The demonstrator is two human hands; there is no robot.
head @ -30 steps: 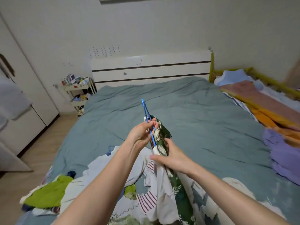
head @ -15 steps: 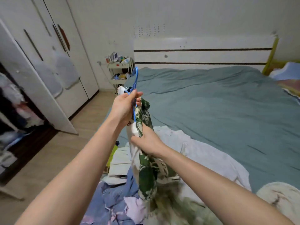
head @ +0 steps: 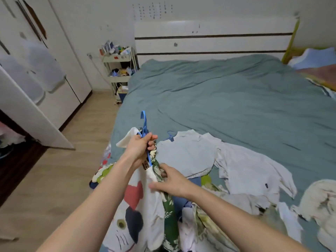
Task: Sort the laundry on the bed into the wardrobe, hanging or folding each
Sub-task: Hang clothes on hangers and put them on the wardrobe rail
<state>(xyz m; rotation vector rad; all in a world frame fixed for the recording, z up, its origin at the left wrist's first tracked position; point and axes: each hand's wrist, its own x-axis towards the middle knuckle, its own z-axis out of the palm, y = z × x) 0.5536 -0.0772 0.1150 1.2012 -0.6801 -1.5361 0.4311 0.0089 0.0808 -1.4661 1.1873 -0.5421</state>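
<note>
Fingers (head: 152,138) of left hand (head: 139,148) grip blue hanger (head: 145,124), hook up, long axis near-vertical; right hand (head: 172,180) pinches green leaf-print garment (head: 168,206) below; bed (head: 236,99) behind.

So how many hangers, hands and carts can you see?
Hangers: 2, the held hanger and the spare hanger
Hands: 2, the left hand and the right hand
Carts: 1, the cart
Total: 5

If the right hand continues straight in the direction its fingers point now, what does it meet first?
The right hand points left, toward the hanging garment it already pinches. Beyond that, probably the left forearm, though depth is unclear.
</note>
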